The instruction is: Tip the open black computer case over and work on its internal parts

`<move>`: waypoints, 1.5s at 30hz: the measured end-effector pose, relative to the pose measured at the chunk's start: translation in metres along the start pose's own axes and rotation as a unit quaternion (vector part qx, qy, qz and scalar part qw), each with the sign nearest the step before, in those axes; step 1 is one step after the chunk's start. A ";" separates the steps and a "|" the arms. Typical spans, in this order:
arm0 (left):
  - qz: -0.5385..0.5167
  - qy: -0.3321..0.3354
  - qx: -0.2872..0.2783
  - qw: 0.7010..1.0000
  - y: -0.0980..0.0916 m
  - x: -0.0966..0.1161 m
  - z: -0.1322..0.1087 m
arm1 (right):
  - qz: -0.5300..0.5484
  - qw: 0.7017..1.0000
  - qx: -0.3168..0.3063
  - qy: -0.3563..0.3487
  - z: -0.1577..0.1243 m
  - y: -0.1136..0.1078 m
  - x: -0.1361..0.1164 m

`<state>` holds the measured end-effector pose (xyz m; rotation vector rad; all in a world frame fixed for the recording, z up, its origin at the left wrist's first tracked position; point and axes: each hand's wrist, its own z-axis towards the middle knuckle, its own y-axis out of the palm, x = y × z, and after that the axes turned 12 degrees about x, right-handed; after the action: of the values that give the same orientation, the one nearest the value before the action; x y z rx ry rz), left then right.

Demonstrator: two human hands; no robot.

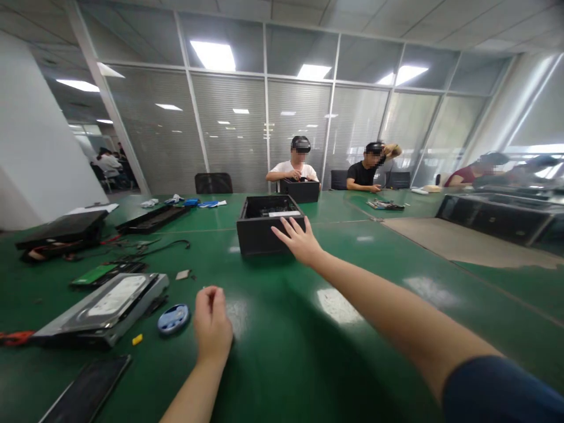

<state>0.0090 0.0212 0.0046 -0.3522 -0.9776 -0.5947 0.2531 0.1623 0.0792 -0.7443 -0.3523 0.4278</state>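
A black computer case stands on the green table ahead of me, its open top showing some parts inside, too dark to make out. My right hand reaches forward with fingers spread over the case's near right corner; it appears to touch the front. Nearer to me, my left hand is closed above the table, and whatever is between its fingers is hidden. Just left of it lies a round blue dish with a small yellow piece beside it. A hard drive in a metal bracket rests farther left.
A phone lies at the near left. Behind the drive are a green circuit board, loose cables and a long black panel. Co-workers sit across the table, and a large dark case stands on cardboard at right.
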 end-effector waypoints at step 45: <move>0.525 0.126 -0.251 0.803 0.010 -0.001 -0.018 | 0.157 0.879 0.073 0.444 -0.287 -0.088 0.137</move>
<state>0.0264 0.0202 -0.0056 -1.1617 -0.2289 0.1538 0.5217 0.0074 -0.0327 -0.7751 0.6698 0.3680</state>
